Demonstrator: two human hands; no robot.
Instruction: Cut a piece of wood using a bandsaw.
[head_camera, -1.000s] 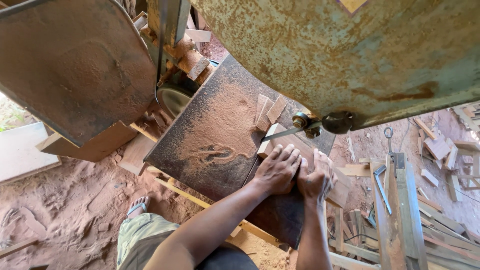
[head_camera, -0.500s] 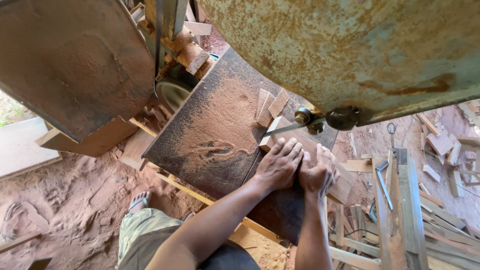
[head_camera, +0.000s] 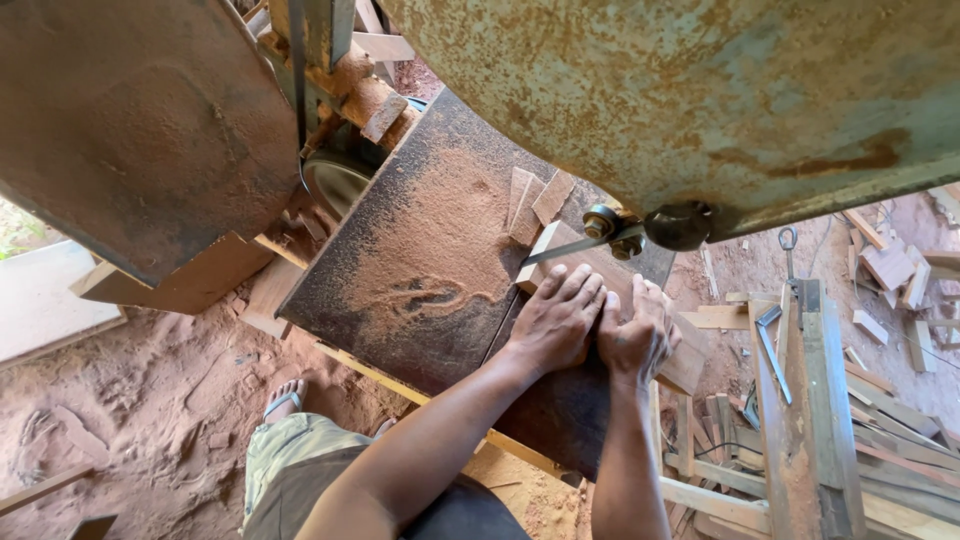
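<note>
Head view: both hands flat on a plank (head_camera: 585, 262) lying on the saw table (head_camera: 400, 290), right at the blade guide (head_camera: 610, 228). Left hand (head_camera: 555, 320) palm down, fingers spread and pointing toward the guide, pressing the plank's top; grip is open, nothing clasped, just weight on the wood. Right hand (head_camera: 635, 335) just beside it, touching or nearly so, also palm down on the plank, fingers extended forward; open too, no wrap around the edge that I can see. Plank runs diagonally from under the hands to the guide, its far end at the thin blade (head_camera: 560, 250). Sawdust (head_camera: 430, 250) piled thick over the table left of the plank. Three small offcuts (head_camera: 535, 200) sit on the table past the guide, touching each other. Rusty wheel cover (head_camera: 700, 90) overhangs the top right; a second rusty cover (head_camera: 140, 120) at top left. Scrap wood (head_camera: 800, 430) stacked on the floor to the right. A sandalled foot (head_camera: 285, 400) on the dusty ground below the table.
</note>
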